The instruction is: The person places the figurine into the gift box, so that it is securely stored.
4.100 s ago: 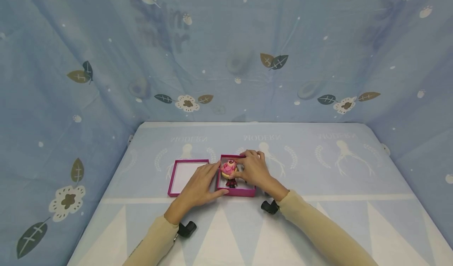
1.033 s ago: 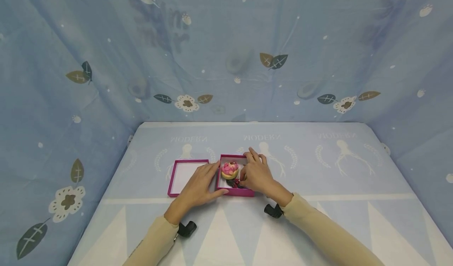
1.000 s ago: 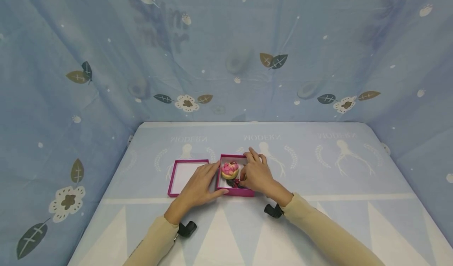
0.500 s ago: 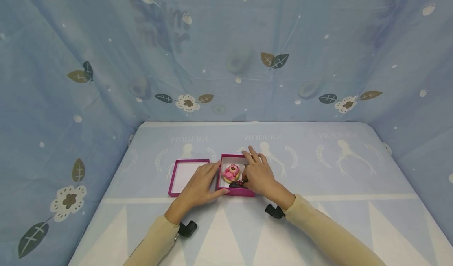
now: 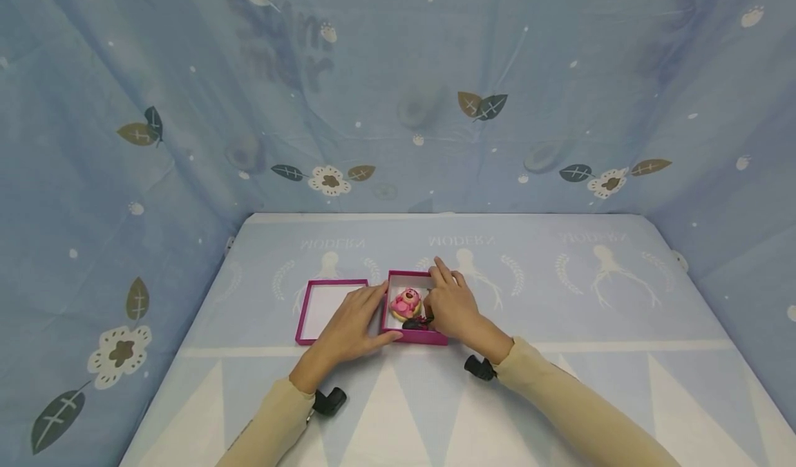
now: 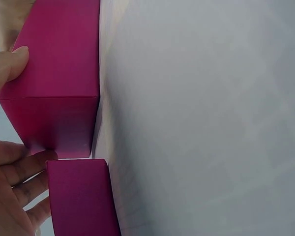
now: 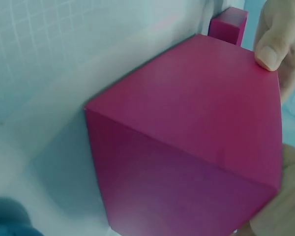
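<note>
A magenta box (image 5: 423, 339) with a white inside stands open on the table. In it lies a pink bear figurine (image 5: 407, 302) with a yellow ring around its base, face up. A dark strap-like piece (image 5: 412, 325) lies just below the bear. My left hand (image 5: 351, 325) grips the box's near left corner, its thumb (image 6: 14, 64) on the front wall and fingers along the left side. My right hand (image 5: 455, 308) reaches in over the right wall. Its thumb and forefinger pinch the dark piece, fingertips partly hidden; the other fingers extend over the far rim.
The magenta lid (image 5: 301, 318), white inside up, lies directly left of the box, partly behind my left hand. A pale blue and white patterned cloth (image 5: 591, 287) covers the table. Blue printed curtains (image 5: 398, 59) enclose the back and sides.
My right hand has shifted from the bear to the dark piece. The bear has turned from pink top outward to face up, and the dark piece has swung rightward. My left hand has stayed put.
</note>
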